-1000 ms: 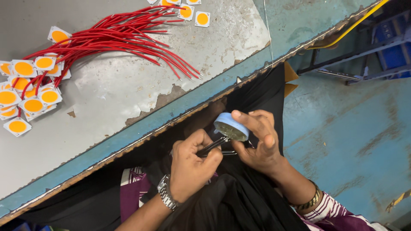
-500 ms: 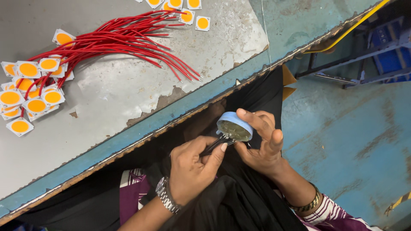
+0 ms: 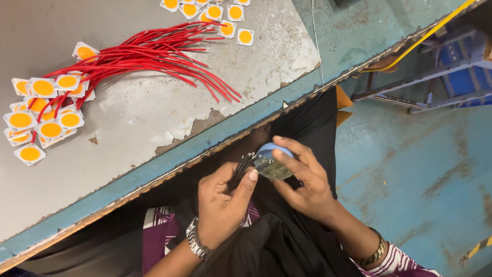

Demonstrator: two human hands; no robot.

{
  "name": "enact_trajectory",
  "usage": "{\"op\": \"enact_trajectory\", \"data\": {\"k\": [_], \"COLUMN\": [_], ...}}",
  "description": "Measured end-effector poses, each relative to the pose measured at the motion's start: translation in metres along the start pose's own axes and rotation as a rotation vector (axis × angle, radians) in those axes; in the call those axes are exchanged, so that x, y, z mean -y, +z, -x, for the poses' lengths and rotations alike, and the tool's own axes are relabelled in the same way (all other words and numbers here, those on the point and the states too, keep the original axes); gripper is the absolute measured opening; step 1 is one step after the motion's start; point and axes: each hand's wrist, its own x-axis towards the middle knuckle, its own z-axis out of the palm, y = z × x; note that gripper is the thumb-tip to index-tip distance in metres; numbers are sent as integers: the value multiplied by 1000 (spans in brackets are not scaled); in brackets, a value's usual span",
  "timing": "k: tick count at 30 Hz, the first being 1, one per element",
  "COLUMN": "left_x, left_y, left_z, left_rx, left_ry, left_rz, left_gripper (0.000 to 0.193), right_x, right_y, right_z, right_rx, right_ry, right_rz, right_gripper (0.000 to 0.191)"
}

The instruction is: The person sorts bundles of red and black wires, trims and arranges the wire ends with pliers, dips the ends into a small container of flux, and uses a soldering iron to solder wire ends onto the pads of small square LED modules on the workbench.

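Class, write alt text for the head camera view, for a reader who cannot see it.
Seen from above, a person's right hand holds a small round blue-rimmed part while the left hand pinches thin black wires at it. On the worn grey bench lie red wires joined to square white chips with orange centres.

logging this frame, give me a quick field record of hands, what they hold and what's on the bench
left hand: pinches a bunch of thin black wires, wristwatch on the wrist
right hand: grips a small round blue-rimmed part, bangle on the wrist
contact: wire ends meet the round part
bench: worn grey top with a teal edge
on bench: bundle of red wires; square white chips with orange centres, more at the top
floor: teal, at right
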Motion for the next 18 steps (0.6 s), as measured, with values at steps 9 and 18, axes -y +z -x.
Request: {"op": "enact_trajectory", "data": {"k": [9,18], "left_x": [4,6], "left_y": [0,1], "left_z": [0,0], "left_rx": [-10,-21], "left_ry": [25,31], "left_rz": [50,36], "left_gripper": [16,14], "right_x": [3,2], "right_y": [5,10], "right_z": [0,4], "right_rx": [41,55], "right_ry": [-83,-67], "right_rz": [122,150], "right_gripper": [68,73]}}
